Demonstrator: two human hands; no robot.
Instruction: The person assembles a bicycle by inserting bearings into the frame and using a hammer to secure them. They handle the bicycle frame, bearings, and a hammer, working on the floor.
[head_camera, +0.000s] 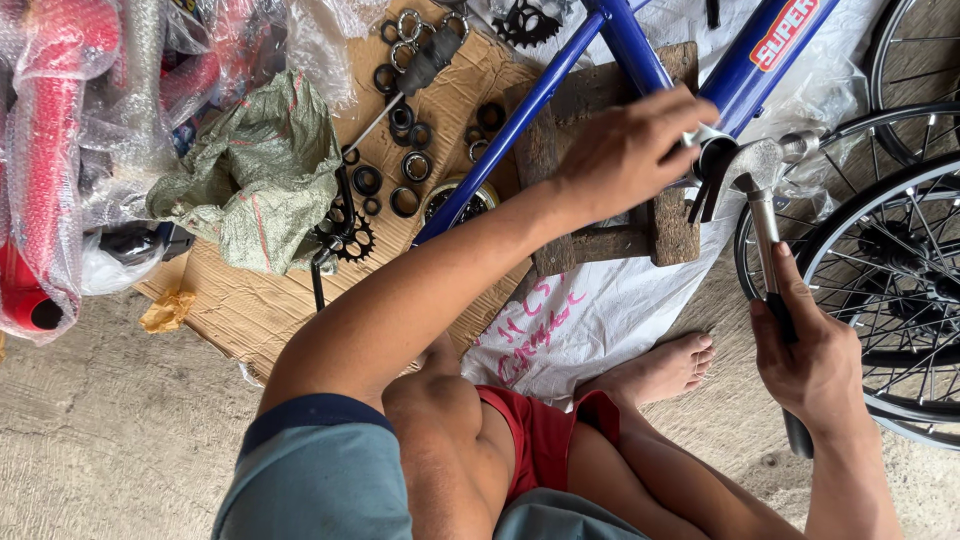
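Right hand (815, 355) clenched the claw hammer (765, 190) low on its handle, head poised just beside the frame's end tube. Left hand (625, 150) pinched a small silver cup (700, 135) against the blue bike frame (640, 45), which rested on a wooden block (665, 215) for support; loose bearing rings (405, 165) sat beyond on cardboard (250, 300).

Bare concrete floor (110, 440) is lying under even daylight. Flattened cardboard (250, 300) and a white sack (580, 320) are covering part of it; no walls are showing.
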